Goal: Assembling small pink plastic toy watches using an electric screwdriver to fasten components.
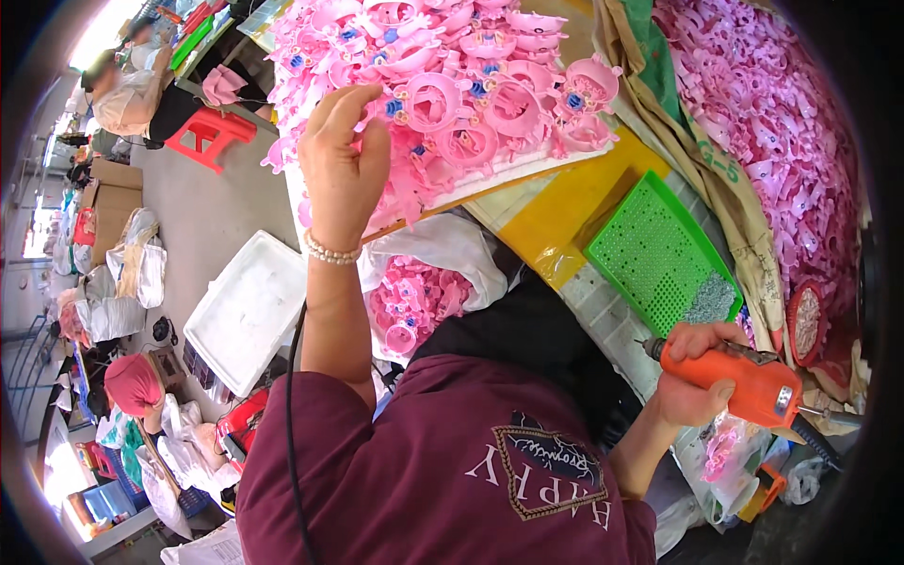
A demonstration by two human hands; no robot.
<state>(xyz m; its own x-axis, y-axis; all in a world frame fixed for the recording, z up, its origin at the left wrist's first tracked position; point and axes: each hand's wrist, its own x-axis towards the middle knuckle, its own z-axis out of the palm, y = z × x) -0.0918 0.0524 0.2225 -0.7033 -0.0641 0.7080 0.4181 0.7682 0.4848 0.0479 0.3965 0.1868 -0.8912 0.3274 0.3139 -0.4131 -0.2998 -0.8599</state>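
Observation:
My left hand (347, 155), with a beaded bracelet at the wrist, is over the near left part of a heap of pink plastic parts (513, 104). Its fingers are bent, thumb and forefinger apart, beside a part carrying a small blue piece (393, 107). I see nothing gripped in it. At the lower right, my right hand (692, 377) is wrapped around an orange electric screwdriver (734, 381), whose black nose points left toward a green perforated tray (650, 245). Small grey metal pieces (714, 299), too tiny to identify, lie in that tray's near corner.
A white bag (452, 247) of pink parts sits below the table edge. On the right, a large sack (725, 179) is beside many more pink parts. A white foam lid (250, 311), a red stool (212, 137) and a seated person (127, 99) are to the left.

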